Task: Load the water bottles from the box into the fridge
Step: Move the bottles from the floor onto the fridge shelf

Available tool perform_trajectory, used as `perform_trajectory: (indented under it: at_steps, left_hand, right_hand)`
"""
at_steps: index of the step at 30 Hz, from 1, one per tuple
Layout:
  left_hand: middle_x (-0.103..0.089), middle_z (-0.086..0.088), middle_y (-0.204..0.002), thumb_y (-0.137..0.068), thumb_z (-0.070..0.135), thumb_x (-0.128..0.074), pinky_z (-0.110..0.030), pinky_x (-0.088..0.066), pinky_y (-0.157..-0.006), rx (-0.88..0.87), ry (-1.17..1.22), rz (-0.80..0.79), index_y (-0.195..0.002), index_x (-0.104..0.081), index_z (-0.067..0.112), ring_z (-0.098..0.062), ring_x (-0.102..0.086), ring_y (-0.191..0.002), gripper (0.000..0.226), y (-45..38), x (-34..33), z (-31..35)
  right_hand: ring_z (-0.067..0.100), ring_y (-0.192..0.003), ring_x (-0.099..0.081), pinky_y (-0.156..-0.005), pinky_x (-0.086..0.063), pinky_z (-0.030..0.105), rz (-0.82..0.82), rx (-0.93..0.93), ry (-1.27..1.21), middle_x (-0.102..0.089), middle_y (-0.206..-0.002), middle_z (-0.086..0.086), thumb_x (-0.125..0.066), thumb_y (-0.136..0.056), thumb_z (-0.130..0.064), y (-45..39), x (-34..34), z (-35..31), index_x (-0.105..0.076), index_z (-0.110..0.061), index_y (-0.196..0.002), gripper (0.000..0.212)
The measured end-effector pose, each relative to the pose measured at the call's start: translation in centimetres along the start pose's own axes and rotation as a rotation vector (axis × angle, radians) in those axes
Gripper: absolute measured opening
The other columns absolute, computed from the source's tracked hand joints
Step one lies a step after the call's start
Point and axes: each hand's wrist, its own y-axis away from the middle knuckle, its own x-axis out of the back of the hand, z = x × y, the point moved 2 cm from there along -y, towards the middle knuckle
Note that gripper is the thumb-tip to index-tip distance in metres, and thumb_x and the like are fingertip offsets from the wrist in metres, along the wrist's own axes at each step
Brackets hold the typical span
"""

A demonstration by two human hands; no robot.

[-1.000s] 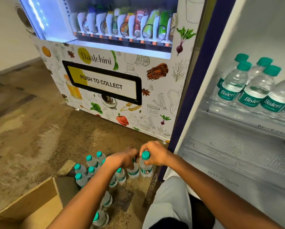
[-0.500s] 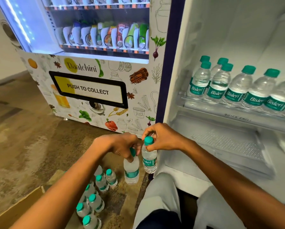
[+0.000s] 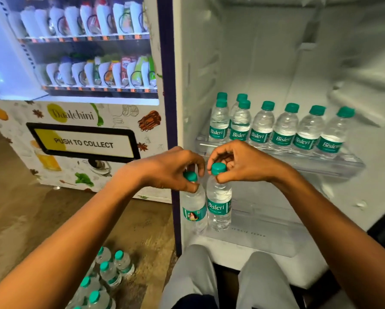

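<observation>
On the fridge shelf (image 3: 343,162), eight upright water bottles (image 3: 284,128).

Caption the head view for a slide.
Both hands, left and right, carry water bottles by the neck toward the fridge shelf.

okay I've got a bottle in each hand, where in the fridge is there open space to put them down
The shelf is crowded along its front by the row of bottles. Bare room shows behind that row toward the back wall. The lower tray beneath the shelf, right of the bottle in your right hand, is bare too. Your left hand holds its bottle at the fridge's left wall.
</observation>
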Motion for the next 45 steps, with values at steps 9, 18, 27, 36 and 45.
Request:
perform_trajectory:
  at_steps: [9, 18, 27, 36, 45]
  left_hand:
    - [-0.055, 0.013, -0.078, -0.096, 0.033, -0.054, -0.020, -0.042, -0.061, -0.208, -0.063, 0.171, -0.088, -0.053, 0.032, -0.006, -0.054, -0.070, 0.009, -5.2, 3.1, 5.3]
    - [-0.055, 0.003, -0.068, -0.095, 0.047, -0.050, -0.025, -0.041, -0.055, -0.238, -0.147, 0.434, -0.086, -0.059, 0.014, -0.012, -0.052, -0.060, 0.035, -11.3, 8.2, 8.9]
    - [-0.056, -0.007, -0.066, -0.096, 0.047, -0.052, -0.034, -0.039, -0.055, -0.237, -0.119, 0.660, -0.080, -0.058, 0.009, -0.021, -0.048, -0.060, 0.041, -17.4, 12.9, 10.4]
    - [-0.045, 0.005, -0.058, -0.098, 0.042, -0.051, -0.017, -0.028, -0.048, -0.240, -0.063, 0.840, -0.076, -0.057, 0.013, -0.007, -0.037, -0.051, 0.037, -22.8, 16.2, 11.0]
    - [-0.056, -0.004, -0.071, -0.095, 0.045, -0.056, -0.028, -0.035, -0.056, -0.265, -0.071, 0.849, -0.086, -0.061, 0.008, -0.018, -0.046, -0.065, 0.038, -27.6, 17.5, 10.4]
  right_hand:
    - [0.011, -0.091, -0.070, -0.080, -0.055, 0.021, 0.178, 0.051, -0.014, -0.074, -0.091, -0.005, -0.074, -0.075, 0.006, 3.4, 8.5, 0.0, -0.072, -0.014, -0.093, 0.027]
    - [0.025, -0.095, -0.070, -0.088, -0.057, 0.033, 0.334, 0.167, -0.013, -0.074, -0.097, 0.008, -0.068, -0.081, 0.008, 4.7, 17.5, -1.1, -0.071, -0.008, -0.098, 0.023]
    - [0.019, -0.097, -0.067, -0.089, -0.056, 0.034, 0.519, 0.244, 0.122, -0.072, -0.101, -0.001, -0.070, -0.079, 0.002, 2.9, 24.4, -1.3, -0.073, -0.021, -0.097, 0.030]
    - [0.012, -0.096, -0.067, -0.081, -0.055, 0.022, 0.699, 0.274, 0.140, -0.071, -0.105, -0.002, -0.072, -0.076, -0.006, 0.7, 28.5, 1.0, -0.073, -0.022, -0.102, 0.030]
    - [0.013, -0.096, -0.067, -0.083, -0.058, 0.034, 0.799, 0.176, 0.212, -0.071, -0.102, -0.008, -0.073, -0.070, -0.011, -1.2, 30.9, 3.1, -0.073, -0.024, -0.102, 0.034]
